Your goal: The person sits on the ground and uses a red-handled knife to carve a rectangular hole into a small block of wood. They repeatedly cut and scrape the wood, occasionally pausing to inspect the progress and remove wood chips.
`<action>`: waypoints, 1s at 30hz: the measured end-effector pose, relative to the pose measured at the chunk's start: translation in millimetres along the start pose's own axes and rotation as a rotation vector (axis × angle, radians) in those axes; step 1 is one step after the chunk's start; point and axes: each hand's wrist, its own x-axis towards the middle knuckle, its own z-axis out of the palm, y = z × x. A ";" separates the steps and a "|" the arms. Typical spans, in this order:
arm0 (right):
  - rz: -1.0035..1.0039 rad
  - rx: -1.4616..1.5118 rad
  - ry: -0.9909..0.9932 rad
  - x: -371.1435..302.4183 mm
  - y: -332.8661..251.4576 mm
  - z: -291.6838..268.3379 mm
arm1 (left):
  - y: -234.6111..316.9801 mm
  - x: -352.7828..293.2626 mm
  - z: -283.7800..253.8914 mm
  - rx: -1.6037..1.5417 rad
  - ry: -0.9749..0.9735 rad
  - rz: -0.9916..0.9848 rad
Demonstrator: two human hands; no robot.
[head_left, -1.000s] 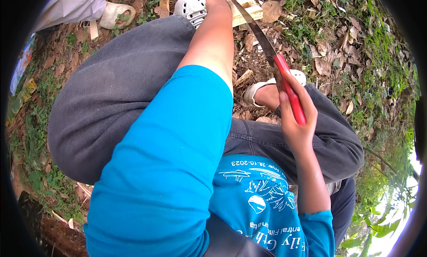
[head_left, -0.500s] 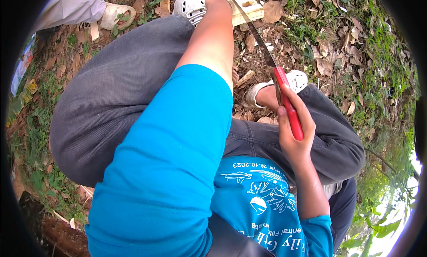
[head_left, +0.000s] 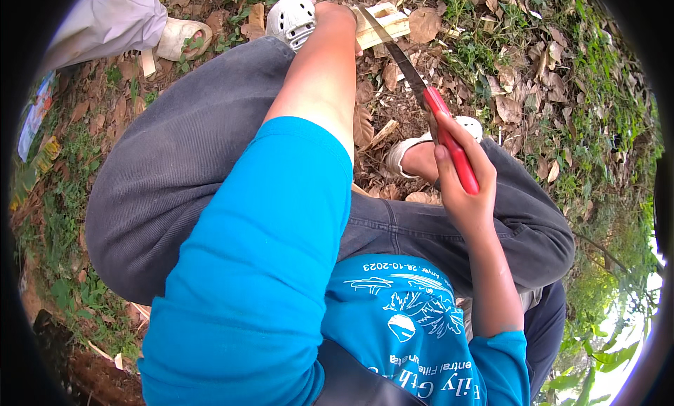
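Observation:
My right hand point(head_left: 469, 171) is closed around the red handle of a pruning saw point(head_left: 406, 65) with a long, narrow, dark blade; its teeth are too small to make out. The blade slants away to the far left, and its tip end lies across a pale wood block point(head_left: 388, 28) with a notch or hole in its top. Beside my white clog point(head_left: 291, 20), my left hand point(head_left: 337, 14) grips the block's left end. My forearm partly hides those fingers. The block sits low, near the leaf-covered ground.
Dry leaves point(head_left: 509, 109) and wood chips cover the soil, with grass point(head_left: 597, 90) at the right. My other white clog point(head_left: 407, 156) is below the blade. Another person's leg and beige clog point(head_left: 184, 39) are at the far left, near a thin wood strip point(head_left: 147, 62).
My right hand has moved forward with the saw, sliding the blade slightly farther over the block. My left hand keeps its grip on the wood. The whole view has shifted a little.

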 end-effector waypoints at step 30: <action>-0.010 0.061 0.036 47.9 20.5 35.1 | -6.8 17.0 2.7 0.025 -0.065 0.023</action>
